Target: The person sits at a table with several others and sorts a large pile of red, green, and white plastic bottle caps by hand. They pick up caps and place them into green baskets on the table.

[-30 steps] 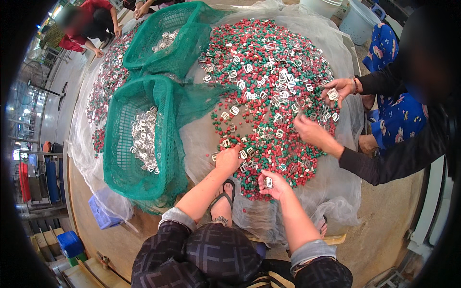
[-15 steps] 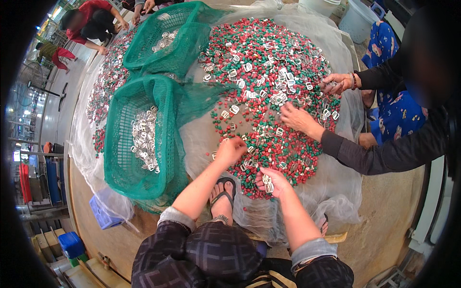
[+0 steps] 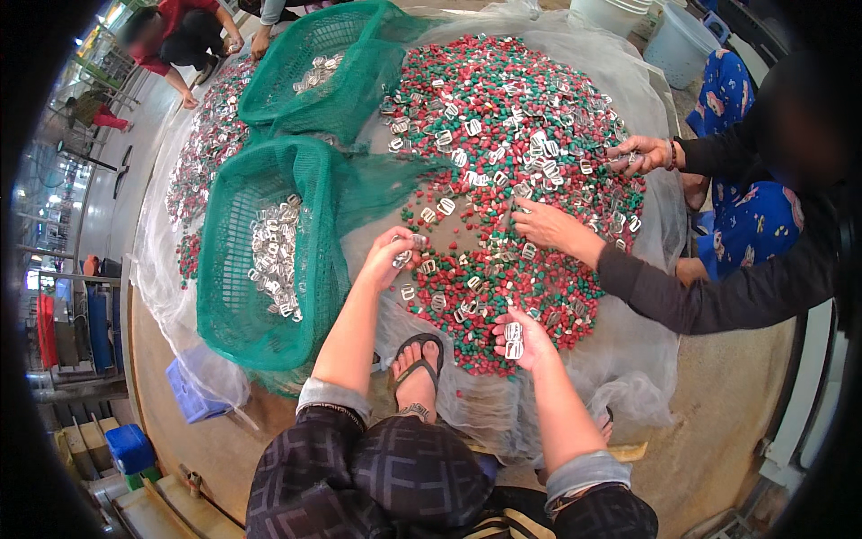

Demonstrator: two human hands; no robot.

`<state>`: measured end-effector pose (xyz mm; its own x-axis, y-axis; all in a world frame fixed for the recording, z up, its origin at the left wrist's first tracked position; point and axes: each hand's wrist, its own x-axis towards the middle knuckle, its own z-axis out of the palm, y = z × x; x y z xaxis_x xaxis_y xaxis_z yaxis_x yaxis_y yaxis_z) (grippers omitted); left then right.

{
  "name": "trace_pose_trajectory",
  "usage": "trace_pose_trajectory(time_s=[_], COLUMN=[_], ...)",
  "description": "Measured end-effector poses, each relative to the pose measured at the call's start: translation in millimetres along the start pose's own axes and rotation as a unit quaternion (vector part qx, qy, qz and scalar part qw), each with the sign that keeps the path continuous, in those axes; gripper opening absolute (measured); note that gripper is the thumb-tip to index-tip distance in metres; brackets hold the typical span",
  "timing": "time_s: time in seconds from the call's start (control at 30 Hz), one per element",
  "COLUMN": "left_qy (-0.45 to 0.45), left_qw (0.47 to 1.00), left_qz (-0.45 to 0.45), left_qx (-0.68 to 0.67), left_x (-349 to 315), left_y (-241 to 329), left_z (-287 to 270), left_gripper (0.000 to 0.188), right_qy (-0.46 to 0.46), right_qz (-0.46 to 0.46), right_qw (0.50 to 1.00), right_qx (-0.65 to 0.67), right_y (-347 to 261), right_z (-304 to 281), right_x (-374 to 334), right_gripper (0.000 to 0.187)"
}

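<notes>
My left hand (image 3: 382,258) is closed around some silvery slide buckles (image 3: 402,259), above the left edge of a wide pile of red and green pebbles (image 3: 530,283). Closer to me, my right hand (image 3: 536,341) holds a small stack of pale metal slide buckles (image 3: 514,342) in its fingers, palm turned up. More such buckles lie scattered over the pebbles. To the left of my left hand stands a green mesh basket (image 3: 208,296) draped with green netting, and a heap of buckles (image 3: 276,256) lies in it.
A co-worker's hand (image 3: 552,225) reaches into the pile from the right; their other hand (image 3: 645,154) holds buckles. A second green basket (image 3: 260,108) stands farther off. White netting (image 3: 628,377) lies under the pile. Buckets (image 3: 675,45) stand at the far right, and another person crouches far left.
My left hand has moved left and up from the pebbles, with buckles now showing in it. My right hand keeps its buckles and has shifted slightly right. The co-worker's near hand has drawn a little left.
</notes>
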<state>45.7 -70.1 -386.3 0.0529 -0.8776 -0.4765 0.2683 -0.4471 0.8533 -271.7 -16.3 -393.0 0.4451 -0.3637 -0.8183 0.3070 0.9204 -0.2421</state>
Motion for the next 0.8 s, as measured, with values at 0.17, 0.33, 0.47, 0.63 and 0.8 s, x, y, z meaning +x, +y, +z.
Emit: trace_pose_trajectory(time_s=[0.17,0.33,0.47,0.63,0.8], left_qy=[0.009,0.067,0.081,0.013,-0.01], left_qw=[0.994,0.901,0.892,0.992,0.988], left_qz=[-0.024,0.13,0.125,-0.037,-0.039], left_qx=[-0.11,0.408,0.427,-0.117,-0.147], left_x=[-18.1,0.9,-8.7,-28.1,-43.9], left_y=[-0.1,-44.2,-35.7,-17.6,-20.9], left_z=[-9.9,0.0,9.3,-20.6,-21.6], left_gripper=[0.016,0.023,0.022,0.015,0.015], right_qy=[0.01,0.059,0.13,0.296,0.316], right_qz=[-0.007,-0.032,-0.153,-0.33,-0.373], right_qw=[1.0,0.996,0.969,0.862,0.801], right_qx=[-0.018,-0.067,-0.142,-0.246,-0.347], right_y=[2.3,1.0,-4.1,-10.7,-10.1], right_z=[7.0,20.2,14.8,-24.6,-60.0], right_x=[-0.1,-6.0,-2.7,17.0,18.9], right_gripper=[0.03,0.023,0.016,0.016,0.019])
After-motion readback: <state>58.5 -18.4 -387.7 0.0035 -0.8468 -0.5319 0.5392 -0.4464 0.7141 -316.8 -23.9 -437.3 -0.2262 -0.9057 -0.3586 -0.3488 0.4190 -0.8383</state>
